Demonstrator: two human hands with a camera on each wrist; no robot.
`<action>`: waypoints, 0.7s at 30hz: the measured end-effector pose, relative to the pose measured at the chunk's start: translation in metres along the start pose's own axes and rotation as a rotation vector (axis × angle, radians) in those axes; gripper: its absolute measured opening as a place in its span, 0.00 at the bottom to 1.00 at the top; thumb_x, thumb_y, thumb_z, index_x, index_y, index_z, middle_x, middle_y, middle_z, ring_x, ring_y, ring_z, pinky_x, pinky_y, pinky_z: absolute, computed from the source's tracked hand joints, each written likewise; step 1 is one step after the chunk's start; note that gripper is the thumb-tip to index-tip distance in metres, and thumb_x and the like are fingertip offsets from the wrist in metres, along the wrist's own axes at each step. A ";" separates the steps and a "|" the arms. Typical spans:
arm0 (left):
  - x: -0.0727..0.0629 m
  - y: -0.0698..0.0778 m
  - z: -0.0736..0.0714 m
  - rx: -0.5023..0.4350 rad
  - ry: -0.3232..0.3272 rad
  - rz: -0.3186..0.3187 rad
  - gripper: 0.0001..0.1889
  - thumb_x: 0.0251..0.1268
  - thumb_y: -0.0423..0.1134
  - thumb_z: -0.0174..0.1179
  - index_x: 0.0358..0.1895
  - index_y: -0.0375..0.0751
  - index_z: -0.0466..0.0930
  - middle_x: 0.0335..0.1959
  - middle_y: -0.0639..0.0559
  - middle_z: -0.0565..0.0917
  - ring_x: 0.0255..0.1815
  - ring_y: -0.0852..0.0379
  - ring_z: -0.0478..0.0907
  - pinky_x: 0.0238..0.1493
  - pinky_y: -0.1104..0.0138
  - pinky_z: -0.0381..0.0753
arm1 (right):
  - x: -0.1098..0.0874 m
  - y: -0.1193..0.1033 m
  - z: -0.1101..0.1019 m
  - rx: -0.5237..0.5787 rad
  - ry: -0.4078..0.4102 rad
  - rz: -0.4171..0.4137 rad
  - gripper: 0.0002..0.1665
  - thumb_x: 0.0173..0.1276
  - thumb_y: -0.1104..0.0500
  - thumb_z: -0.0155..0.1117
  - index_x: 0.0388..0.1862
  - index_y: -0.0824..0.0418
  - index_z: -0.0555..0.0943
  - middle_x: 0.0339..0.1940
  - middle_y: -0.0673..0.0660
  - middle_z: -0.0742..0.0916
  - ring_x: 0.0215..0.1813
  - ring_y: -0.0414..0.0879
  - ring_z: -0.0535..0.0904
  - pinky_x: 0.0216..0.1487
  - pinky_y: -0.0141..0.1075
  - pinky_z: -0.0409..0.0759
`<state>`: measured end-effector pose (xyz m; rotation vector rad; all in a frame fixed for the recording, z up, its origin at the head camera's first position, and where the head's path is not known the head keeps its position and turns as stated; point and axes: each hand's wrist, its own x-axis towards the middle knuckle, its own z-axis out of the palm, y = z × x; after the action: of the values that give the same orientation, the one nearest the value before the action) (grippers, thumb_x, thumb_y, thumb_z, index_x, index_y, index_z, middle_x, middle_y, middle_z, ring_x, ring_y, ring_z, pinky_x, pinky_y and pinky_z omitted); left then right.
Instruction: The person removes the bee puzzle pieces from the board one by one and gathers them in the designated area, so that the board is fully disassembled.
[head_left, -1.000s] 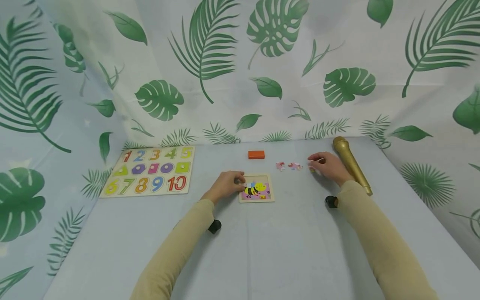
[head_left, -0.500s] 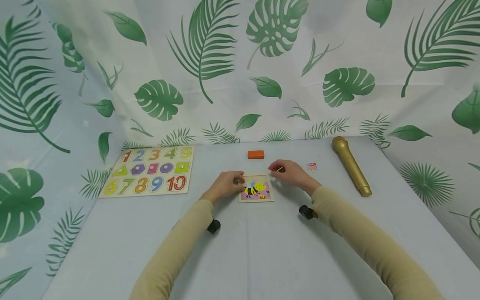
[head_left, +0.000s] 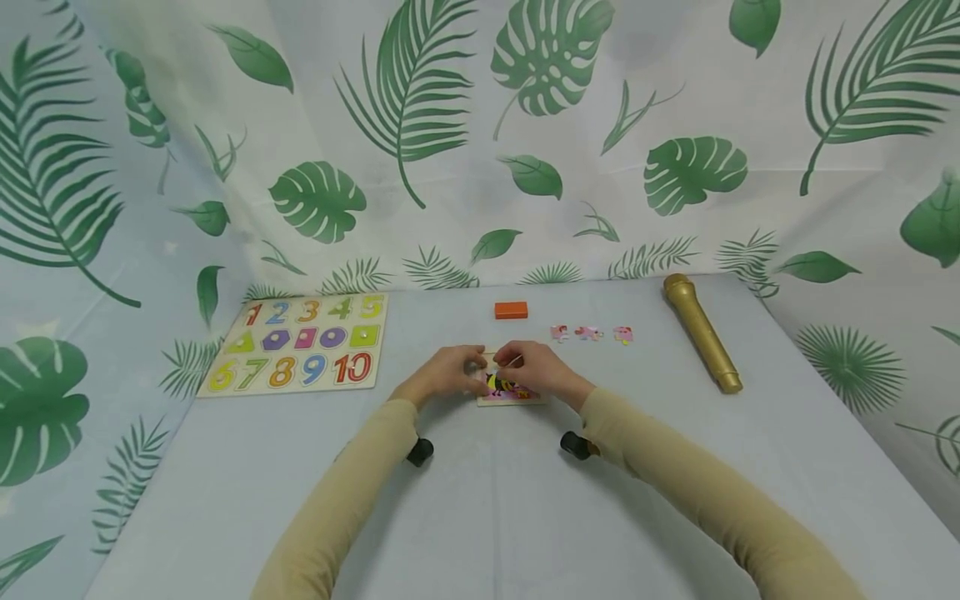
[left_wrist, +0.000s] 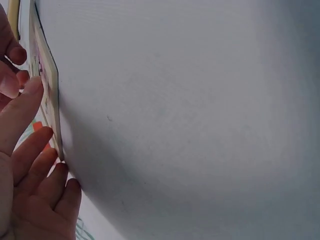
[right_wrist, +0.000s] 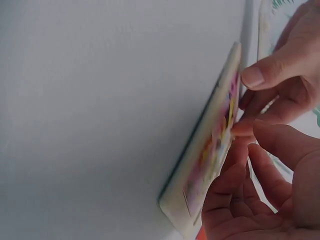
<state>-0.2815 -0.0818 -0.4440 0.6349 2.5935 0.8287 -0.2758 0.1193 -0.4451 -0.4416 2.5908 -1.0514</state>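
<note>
A small wooden jigsaw board (head_left: 510, 403) with a bee picture lies at the middle of the table. My left hand (head_left: 450, 372) holds its left edge, thumb at the rim and fingers along the side. In the left wrist view, the thumb overlaps the pale board frame (left_wrist: 54, 85). My right hand (head_left: 546, 371) is over the upper part of the board, thumb and fingertips pinching a small jigsaw piece that the fingers mostly hide. Both hands' fingertips come close together over the picture (right_wrist: 205, 155) in the right wrist view.
Loose pink jigsaw pieces (head_left: 588, 332) lie in a row behind the board to the right. An orange block (head_left: 511, 310) is behind it. A number-and-shape board (head_left: 296, 343) lies at left, a gold microphone (head_left: 702, 333) at right. A leaf-print cloth (head_left: 450, 183) hangs behind.
My right hand has moved left from the loose pieces to over the jigsaw board, uncovering the row of pieces. The left hand stays at the board's left edge.
</note>
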 end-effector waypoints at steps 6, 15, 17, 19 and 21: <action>0.001 0.000 0.003 0.020 -0.001 0.028 0.27 0.56 0.43 0.73 0.57 0.36 0.79 0.73 0.46 0.65 0.75 0.48 0.59 0.74 0.58 0.58 | 0.000 0.000 0.006 -0.007 0.004 -0.016 0.19 0.65 0.59 0.68 0.54 0.61 0.81 0.53 0.57 0.84 0.54 0.52 0.78 0.58 0.46 0.77; 0.003 -0.001 0.000 0.054 -0.021 0.033 0.25 0.56 0.42 0.72 0.56 0.38 0.79 0.73 0.45 0.66 0.75 0.49 0.58 0.75 0.59 0.57 | 0.001 -0.003 0.013 0.018 0.001 0.021 0.21 0.62 0.60 0.69 0.54 0.61 0.81 0.51 0.56 0.83 0.47 0.49 0.76 0.49 0.40 0.78; 0.004 -0.002 -0.002 0.066 -0.029 0.021 0.24 0.57 0.42 0.72 0.56 0.39 0.79 0.73 0.46 0.66 0.75 0.49 0.58 0.75 0.59 0.57 | 0.001 -0.005 0.014 0.028 0.002 0.019 0.21 0.62 0.61 0.68 0.54 0.63 0.81 0.51 0.57 0.83 0.47 0.49 0.76 0.49 0.40 0.79; 0.005 -0.003 -0.003 0.066 -0.040 0.011 0.23 0.57 0.41 0.72 0.56 0.39 0.79 0.73 0.46 0.65 0.75 0.49 0.58 0.75 0.58 0.56 | 0.001 -0.007 0.016 0.028 0.007 0.020 0.21 0.62 0.62 0.68 0.55 0.63 0.81 0.52 0.58 0.83 0.47 0.50 0.76 0.50 0.41 0.79; 0.005 -0.003 -0.004 0.064 -0.048 0.008 0.23 0.57 0.41 0.72 0.56 0.39 0.79 0.73 0.46 0.65 0.75 0.49 0.58 0.75 0.58 0.56 | 0.002 -0.009 0.017 0.019 0.014 0.022 0.21 0.62 0.62 0.68 0.55 0.64 0.81 0.51 0.58 0.83 0.48 0.50 0.76 0.52 0.42 0.79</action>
<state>-0.2891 -0.0836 -0.4436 0.6754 2.5843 0.7269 -0.2697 0.1024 -0.4509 -0.4011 2.5898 -1.0751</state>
